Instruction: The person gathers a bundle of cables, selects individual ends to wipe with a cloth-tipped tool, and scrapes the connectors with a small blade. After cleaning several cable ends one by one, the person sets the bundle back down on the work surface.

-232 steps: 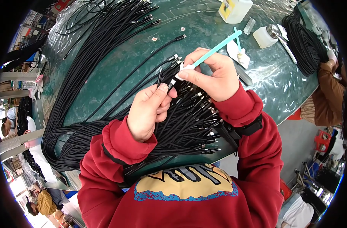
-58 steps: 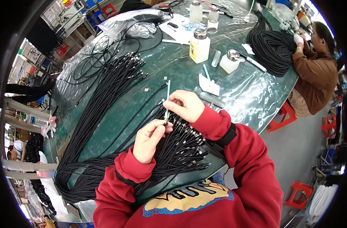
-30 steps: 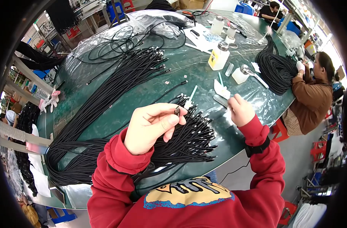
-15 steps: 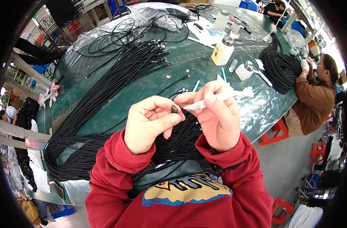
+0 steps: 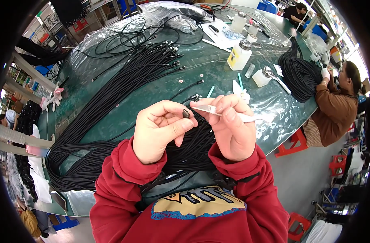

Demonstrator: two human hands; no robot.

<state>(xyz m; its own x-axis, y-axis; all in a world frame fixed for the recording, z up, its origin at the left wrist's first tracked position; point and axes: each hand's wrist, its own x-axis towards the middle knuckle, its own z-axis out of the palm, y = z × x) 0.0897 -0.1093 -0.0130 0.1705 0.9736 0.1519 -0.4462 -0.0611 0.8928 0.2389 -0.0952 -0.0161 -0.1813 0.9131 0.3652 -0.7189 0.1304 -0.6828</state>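
My left hand (image 5: 158, 129) pinches a black cable connector (image 5: 186, 114) between thumb and fingertips, its end facing up. My right hand (image 5: 233, 125) grips a small knife (image 5: 206, 108) with a flat pointed blade and a white handle that looks wrapped. Its blade points left toward the connector, with a small gap between them. Under both hands lies a thick bundle of black cables (image 5: 92, 111), which curves round on the left and has metal-tipped plugs at its far end. Whichever cable belongs to the held connector is hidden behind my hand.
On the green table (image 5: 152, 99) stand a square bottle with a yellow label (image 5: 239, 54) and a smaller metal-capped bottle (image 5: 262, 77). Crumpled white tissue (image 5: 241, 92) lies nearby. Another cable coil (image 5: 300, 77) sits at right, beside a seated person in brown (image 5: 339, 105). Clear plastic sheeting (image 5: 169, 14) lies at the back.
The knife in my right hand has tilted, its blade tip rising and its handle end dropping away from the tissue. My left hand keeps its pinch on the connector, almost unmoved.
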